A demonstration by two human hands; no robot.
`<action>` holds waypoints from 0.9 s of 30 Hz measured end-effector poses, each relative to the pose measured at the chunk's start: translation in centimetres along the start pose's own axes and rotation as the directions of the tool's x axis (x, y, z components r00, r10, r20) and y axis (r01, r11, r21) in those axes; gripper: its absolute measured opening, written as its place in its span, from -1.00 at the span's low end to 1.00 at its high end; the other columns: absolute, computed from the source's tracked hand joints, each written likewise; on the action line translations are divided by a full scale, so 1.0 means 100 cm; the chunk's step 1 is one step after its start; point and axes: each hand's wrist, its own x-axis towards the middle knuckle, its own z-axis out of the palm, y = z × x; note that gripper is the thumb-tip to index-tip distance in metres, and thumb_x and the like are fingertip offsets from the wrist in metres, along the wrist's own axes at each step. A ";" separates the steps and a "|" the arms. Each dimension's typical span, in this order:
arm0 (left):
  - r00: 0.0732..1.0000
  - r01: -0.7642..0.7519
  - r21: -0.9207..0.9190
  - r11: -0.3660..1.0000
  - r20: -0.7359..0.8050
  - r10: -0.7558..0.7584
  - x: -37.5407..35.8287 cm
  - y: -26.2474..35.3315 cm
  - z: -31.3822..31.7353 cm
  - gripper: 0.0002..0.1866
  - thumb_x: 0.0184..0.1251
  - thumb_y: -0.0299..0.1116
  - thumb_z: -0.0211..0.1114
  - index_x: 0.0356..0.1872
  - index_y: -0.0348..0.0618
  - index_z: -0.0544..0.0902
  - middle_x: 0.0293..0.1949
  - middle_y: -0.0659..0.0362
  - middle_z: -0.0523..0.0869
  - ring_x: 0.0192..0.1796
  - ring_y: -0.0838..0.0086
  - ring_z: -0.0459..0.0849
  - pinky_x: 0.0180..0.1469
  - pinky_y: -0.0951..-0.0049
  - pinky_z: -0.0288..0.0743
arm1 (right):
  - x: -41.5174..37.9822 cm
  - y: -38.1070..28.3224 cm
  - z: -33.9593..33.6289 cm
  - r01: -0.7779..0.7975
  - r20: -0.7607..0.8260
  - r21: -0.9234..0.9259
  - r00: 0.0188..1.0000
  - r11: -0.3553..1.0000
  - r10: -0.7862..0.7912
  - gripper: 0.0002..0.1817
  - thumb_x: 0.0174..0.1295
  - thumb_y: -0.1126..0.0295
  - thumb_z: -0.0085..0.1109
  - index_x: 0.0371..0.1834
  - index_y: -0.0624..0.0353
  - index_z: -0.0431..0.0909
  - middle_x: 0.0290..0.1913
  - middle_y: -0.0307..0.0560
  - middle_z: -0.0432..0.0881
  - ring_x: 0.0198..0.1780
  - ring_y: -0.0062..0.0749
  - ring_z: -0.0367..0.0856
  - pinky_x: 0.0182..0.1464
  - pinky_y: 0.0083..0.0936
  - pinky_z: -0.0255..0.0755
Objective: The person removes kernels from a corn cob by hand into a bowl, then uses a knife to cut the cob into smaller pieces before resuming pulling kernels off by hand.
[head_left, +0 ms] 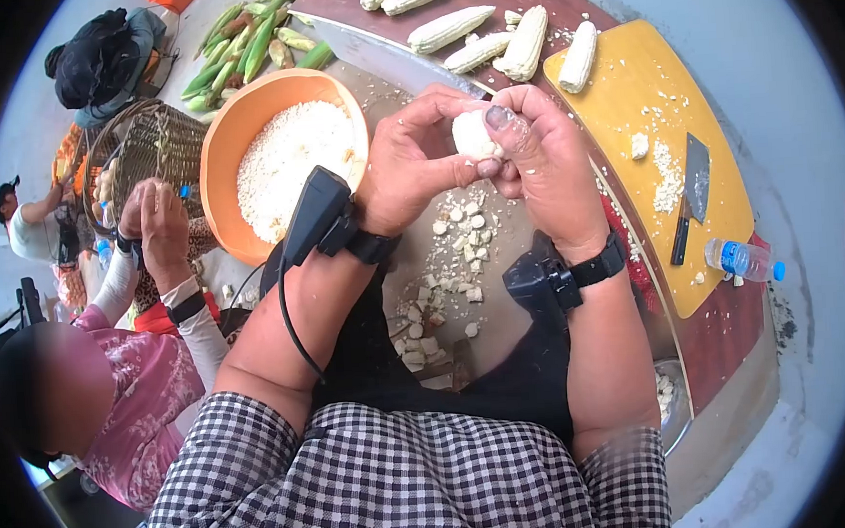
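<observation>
Between my two hands is a short piece of white corn cob (474, 135), held above the floor. My left hand (418, 149) curls its thumb and fingers around one side of it. From the other side, the thumb of my right hand (549, 157) presses on the kernels, its fingers bent underneath. To the left stands a wide orange basin (221, 169) with a heap of loose white kernels (295, 165). Cut cob pieces (464, 233) lie scattered on the floor below my hands.
A yellow cutting board (642, 71) with a cleaver (691, 193) is on the red table (723, 353) at right, beside a water bottle (742, 260). Husked cobs (526, 43) lie near. Unhusked corn (249, 44), a wicker basket (149, 159) and a co-worker (133, 394) are left.
</observation>
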 end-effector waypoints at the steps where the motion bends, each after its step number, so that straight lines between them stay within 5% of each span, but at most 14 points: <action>1: 1.000 0.005 0.016 1.000 -0.002 -0.005 0.000 0.001 0.000 -0.59 -0.02 -0.61 0.47 -0.06 -0.25 0.62 -0.06 0.17 0.55 0.02 0.43 0.57 0.11 0.36 0.47 | 0.000 0.000 -0.001 -0.007 0.003 0.006 1.000 1.000 0.007 -0.72 0.37 0.13 0.08 -0.16 0.13 0.43 -0.46 -0.36 0.46 -0.53 -0.86 0.33 -0.59 -0.89 0.17; 8: 0.998 0.032 -0.065 0.997 -0.058 -0.036 -0.002 0.001 0.004 -0.60 -0.03 -0.58 0.47 -0.08 -0.23 0.62 -0.10 0.22 0.53 -0.01 0.47 0.55 0.03 0.46 0.46 | 0.000 0.004 0.004 0.068 -0.049 -0.046 0.996 0.997 -0.070 -0.79 0.43 0.24 -0.03 -0.18 0.16 0.43 -0.47 -0.36 0.45 -0.54 -0.84 0.33 -0.60 -0.85 0.20; 11: 0.997 0.034 -0.026 0.999 -0.067 -0.035 -0.003 0.001 0.006 -0.60 -0.03 -0.58 0.46 -0.08 -0.24 0.62 -0.10 0.22 0.53 -0.01 0.48 0.54 0.03 0.47 0.45 | 0.003 0.013 0.004 0.215 -0.119 -0.415 0.950 0.884 -0.287 -0.79 0.41 0.29 -0.03 -0.23 0.24 0.42 -0.48 -0.13 0.49 -0.47 -0.53 0.49 -0.42 -0.54 0.39; 14: 0.998 0.022 0.037 0.999 -0.065 -0.020 -0.003 0.000 0.007 -0.58 -0.03 -0.58 0.47 -0.06 -0.24 0.63 -0.10 0.22 0.53 -0.01 0.49 0.53 0.03 0.47 0.45 | 0.003 0.012 0.005 0.212 -0.127 -0.472 0.944 0.856 -0.304 -0.81 0.41 0.33 -0.08 -0.22 0.25 0.41 -0.46 -0.04 0.50 -0.41 -0.42 0.52 -0.33 -0.43 0.41; 20: 0.997 0.036 0.014 0.999 -0.063 -0.035 -0.004 -0.002 0.008 -0.56 -0.03 -0.58 0.48 -0.03 -0.23 0.62 -0.09 0.22 0.53 0.00 0.48 0.53 0.06 0.44 0.45 | 0.004 0.011 0.000 0.125 -0.145 -0.352 0.972 0.928 -0.186 -0.81 0.42 0.32 -0.09 -0.20 0.21 0.43 -0.47 -0.14 0.49 -0.47 -0.54 0.48 -0.41 -0.52 0.39; 23: 0.998 0.027 0.013 1.000 -0.057 -0.026 -0.003 -0.004 0.008 -0.55 -0.03 -0.58 0.47 -0.02 -0.23 0.62 -0.08 0.21 0.54 0.02 0.46 0.53 0.08 0.42 0.45 | 0.002 0.010 0.001 0.060 -0.108 -0.031 0.992 0.998 -0.063 -0.80 0.47 0.27 -0.14 -0.15 0.12 0.45 -0.47 -0.34 0.46 -0.57 -0.84 0.32 -0.64 -0.84 0.15; 27: 0.998 0.030 -0.087 0.996 -0.049 -0.034 -0.004 -0.002 0.009 -0.54 -0.02 -0.60 0.45 -0.01 -0.22 0.61 -0.07 0.20 0.54 0.03 0.44 0.54 0.11 0.40 0.44 | 0.002 0.001 -0.001 -0.018 -0.117 0.062 0.993 0.998 0.025 -0.76 0.43 0.24 -0.05 -0.18 0.20 0.49 -0.50 -0.31 0.47 -0.61 -0.82 0.33 -0.63 -0.82 0.23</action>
